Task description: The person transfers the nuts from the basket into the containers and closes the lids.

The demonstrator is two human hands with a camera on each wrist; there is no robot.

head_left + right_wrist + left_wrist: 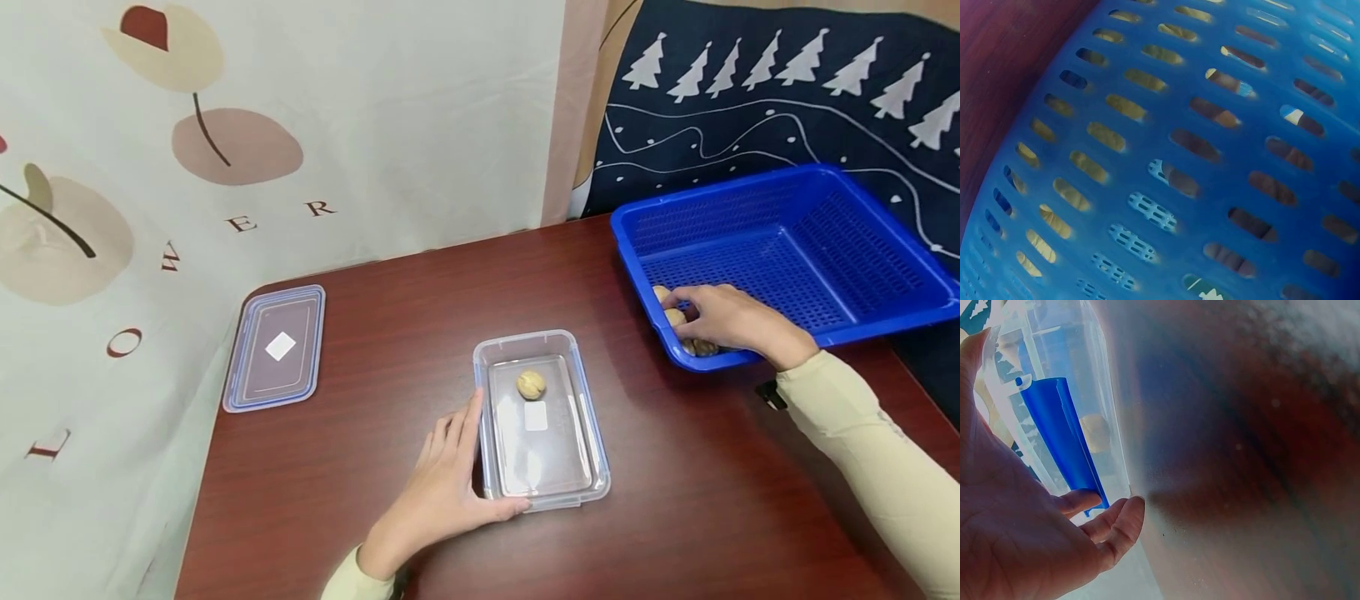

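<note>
A clear plastic container (592,442) with blue-edged sides stands in the middle of the table, one walnut (531,385) lying inside. Along its left side rest the extended fingers of my left hand (438,492), while the thumb touches the front edge. In the left wrist view, the container's clear wall and the walnut (1094,432) show beyond that hand. My right hand (723,317) reaches into the blue basket (750,250) and pinches a walnut (675,317) at its near left corner. Several walnuts lie around the fingers, partly hidden. The right wrist view shows the basket's slotted wall (1166,112).
A clear lid (273,375) with a blue rim lies at the table's left side. Behind the table (390,333) hangs a white curtain (420,108) with printed flowers. Dark fabric (720,133) with white trees hangs behind the basket.
</note>
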